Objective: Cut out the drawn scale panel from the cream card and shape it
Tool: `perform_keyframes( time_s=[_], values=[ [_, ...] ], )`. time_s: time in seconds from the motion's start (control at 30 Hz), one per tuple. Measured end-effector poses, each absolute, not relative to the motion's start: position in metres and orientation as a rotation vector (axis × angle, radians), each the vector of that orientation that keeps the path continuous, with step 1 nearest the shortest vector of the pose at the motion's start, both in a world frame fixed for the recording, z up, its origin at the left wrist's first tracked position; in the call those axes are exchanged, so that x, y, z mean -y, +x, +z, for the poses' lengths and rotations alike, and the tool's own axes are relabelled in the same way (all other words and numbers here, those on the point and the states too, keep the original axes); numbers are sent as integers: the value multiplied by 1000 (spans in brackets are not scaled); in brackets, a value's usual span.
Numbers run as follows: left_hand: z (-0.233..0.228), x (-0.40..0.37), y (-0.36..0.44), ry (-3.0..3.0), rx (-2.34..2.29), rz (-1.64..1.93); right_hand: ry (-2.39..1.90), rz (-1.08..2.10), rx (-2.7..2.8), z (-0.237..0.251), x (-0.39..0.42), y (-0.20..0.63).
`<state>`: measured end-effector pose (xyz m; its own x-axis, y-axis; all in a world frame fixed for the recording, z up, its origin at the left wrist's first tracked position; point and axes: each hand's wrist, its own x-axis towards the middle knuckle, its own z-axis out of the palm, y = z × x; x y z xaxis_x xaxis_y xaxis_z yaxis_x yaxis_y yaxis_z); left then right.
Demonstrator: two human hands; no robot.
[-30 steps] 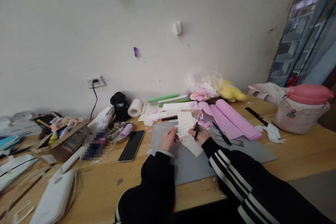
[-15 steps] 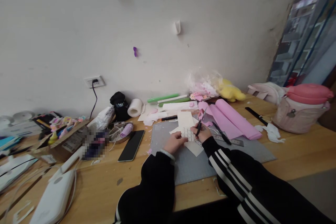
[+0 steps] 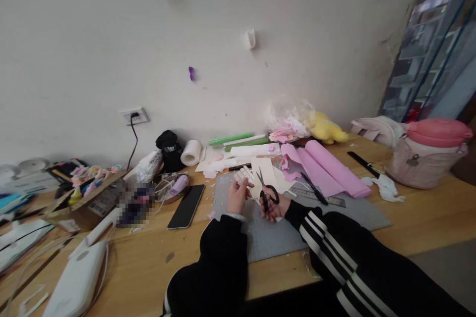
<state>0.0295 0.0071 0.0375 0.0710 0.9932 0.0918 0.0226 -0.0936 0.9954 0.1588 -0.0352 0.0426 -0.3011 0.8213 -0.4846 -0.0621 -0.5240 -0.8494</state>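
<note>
My left hand (image 3: pixel 237 197) is closed on a small white sheet with a grid of raised squares (image 3: pixel 244 174), tilted up above the grey cutting mat (image 3: pixel 275 242). To its right, my right hand (image 3: pixel 277 208) grips a pair of scissors (image 3: pixel 274 193) with fingers at the black handles. The blades are parted slightly and point up and away, apart from the gridded sheet. Beyond the hands lie cream papers (image 3: pixel 266 167) on the mat. A steel ruler (image 3: pixel 336 201) and a black pen-like tool (image 3: pixel 315 190) rest right of my right hand.
Rolled pink sheet (image 3: pixel 338 168) lies across the mat's back right. A phone (image 3: pixel 186 206) lies left of the mat. Toward the wall are green rolls (image 3: pixel 230 138), a white roll (image 3: pixel 191 152) and a yellow plush (image 3: pixel 327 128). A pink bag (image 3: pixel 412 163) stands far right.
The gridded sheet has moved up and left with my left hand. My right hand has turned palm up and come nearer, and the scissors now point up and left, away from the sheet.
</note>
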Motion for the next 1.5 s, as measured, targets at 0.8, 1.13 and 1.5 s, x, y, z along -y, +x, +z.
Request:
perform_keyframes(
  time_s=[0.8, 1.13, 1.5],
  values=[
    [45, 0, 31, 1325, -1061, 1175, -1232, 1848, 1203, 35, 34, 157],
    [46, 0, 32, 1314, -1055, 1192, -1249, 1831, 1200, 33, 33, 157],
    [47, 2, 33, 1322, -1040, 1170, -1309, 1801, 1195, 34, 34, 157]
  ],
)
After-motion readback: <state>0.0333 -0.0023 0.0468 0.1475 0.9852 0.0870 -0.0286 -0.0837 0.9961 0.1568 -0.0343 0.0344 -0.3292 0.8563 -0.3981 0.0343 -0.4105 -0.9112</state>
